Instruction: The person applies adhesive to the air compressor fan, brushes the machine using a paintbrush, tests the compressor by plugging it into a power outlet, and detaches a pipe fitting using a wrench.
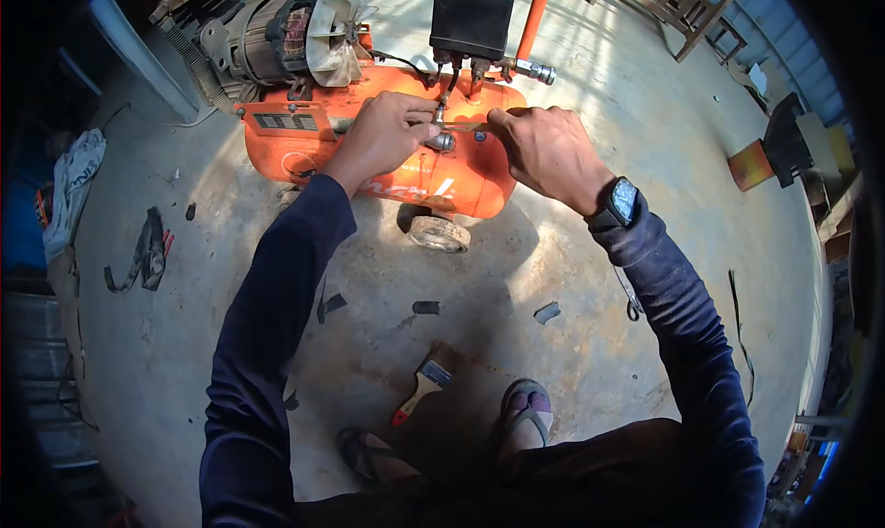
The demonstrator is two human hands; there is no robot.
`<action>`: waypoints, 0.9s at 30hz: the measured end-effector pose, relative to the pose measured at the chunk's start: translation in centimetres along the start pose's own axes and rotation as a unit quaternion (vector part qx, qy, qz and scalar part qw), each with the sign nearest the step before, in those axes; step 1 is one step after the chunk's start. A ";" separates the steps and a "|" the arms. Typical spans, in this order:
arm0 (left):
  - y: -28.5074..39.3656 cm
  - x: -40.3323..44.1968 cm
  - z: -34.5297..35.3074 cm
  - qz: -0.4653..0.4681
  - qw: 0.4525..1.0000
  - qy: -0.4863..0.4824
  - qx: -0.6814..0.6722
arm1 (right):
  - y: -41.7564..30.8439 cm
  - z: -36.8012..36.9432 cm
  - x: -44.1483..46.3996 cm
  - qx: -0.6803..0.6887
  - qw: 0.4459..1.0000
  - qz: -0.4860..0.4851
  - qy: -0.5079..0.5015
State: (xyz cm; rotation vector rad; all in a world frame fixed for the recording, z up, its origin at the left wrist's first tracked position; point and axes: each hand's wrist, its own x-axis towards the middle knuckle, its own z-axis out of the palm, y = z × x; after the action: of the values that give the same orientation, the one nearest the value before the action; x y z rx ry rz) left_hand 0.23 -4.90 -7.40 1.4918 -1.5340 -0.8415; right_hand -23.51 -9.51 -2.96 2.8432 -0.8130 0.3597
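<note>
An orange air compressor tank [387, 173] lies before me, with a black pressure switch box [472, 17] standing above it. My left hand [389, 134] is closed, its fingertips pinched beside a small metal fitting [443, 142] under the box; what they grip is hidden. From the fitting a thin metal spanner [467, 126] reaches across to my right hand [550, 152], whose curled fingers hold its other end. The spanner's head is too small to make out. A motor with a pale fan [334, 35] sits on the tank at the left.
A paintbrush [425, 386] lies on the concrete floor by my feet, near several dark scraps [547, 313]. Scissors [632, 305] show beside my right sleeve. Wooden furniture [678, 7] stands at the back right, and an orange-and-black object [770, 155] lies at the right.
</note>
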 end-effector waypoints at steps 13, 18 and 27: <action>1.4 -1.3 -0.8 0.097 0.965 0.043 0.239 | -2.1 -3.9 4.5 -0.021 0.996 -0.087 0.015; 1.1 -1.4 -0.4 0.124 0.960 0.071 0.242 | -2.2 -3.5 4.0 -0.019 0.995 -0.093 0.029; 0.4 -0.9 -0.6 0.154 0.952 0.078 0.254 | -2.3 -3.0 3.1 -0.035 0.995 -0.087 0.029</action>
State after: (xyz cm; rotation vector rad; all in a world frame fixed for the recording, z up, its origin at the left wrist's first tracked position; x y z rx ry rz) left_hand 0.57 -3.89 -6.86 1.5611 -1.8851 -0.1408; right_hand -20.28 -8.41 0.50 2.7968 -0.5507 0.3796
